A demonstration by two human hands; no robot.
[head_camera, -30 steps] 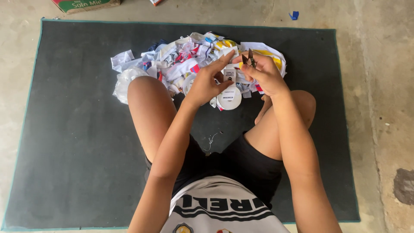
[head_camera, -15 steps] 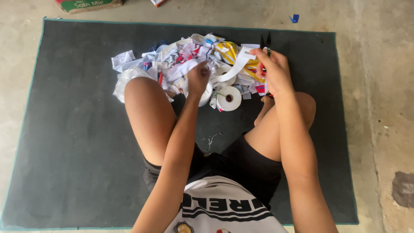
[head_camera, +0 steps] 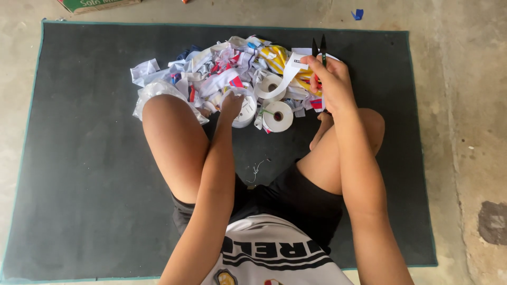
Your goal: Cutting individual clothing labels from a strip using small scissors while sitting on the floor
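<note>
White label tape (head_camera: 288, 74), a loose strip, pinched in the right hand (head_camera: 331, 84) above the heap of scraps, curving down from there to an open roll (head_camera: 269, 87) on the heap's near side. Dark mat (head_camera: 79, 158) spread over a bare concrete floor (head_camera: 470, 132), largest thing in view, carrying everything else. Bare legs folded on the mat, left knee (head_camera: 169, 126) just beside the heap's near left edge, right knee (head_camera: 364, 132) off its near right corner. Heap of scraps (head_camera: 211, 74), a jumble of white, red, blue and yellow fabric and paper pieces, at the far middle of the mat. Cardboard box (head_camera: 97, 4) beyond the heap to the left, off the mat, cut by the frame. Left hand (head_camera: 232, 103) down on the heap's near edge, fingers curled over a white roll (head_camera: 244, 111), grasping its rim. Second white roll (head_camera: 279, 116) lying flat just right of that one, at the heap's near edge, touching nothing but scraps. Right hand clenched on small black snips (head_camera: 318, 48) together with the strip, blades pointing away, tips slightly parted, over the heap's right side. Thin thread scrap (head_camera: 256, 170) on the mat, well nearer than the heap, between the legs. Small blue scrap (head_camera: 358, 13) on the floor beyond the heap to the right.
</note>
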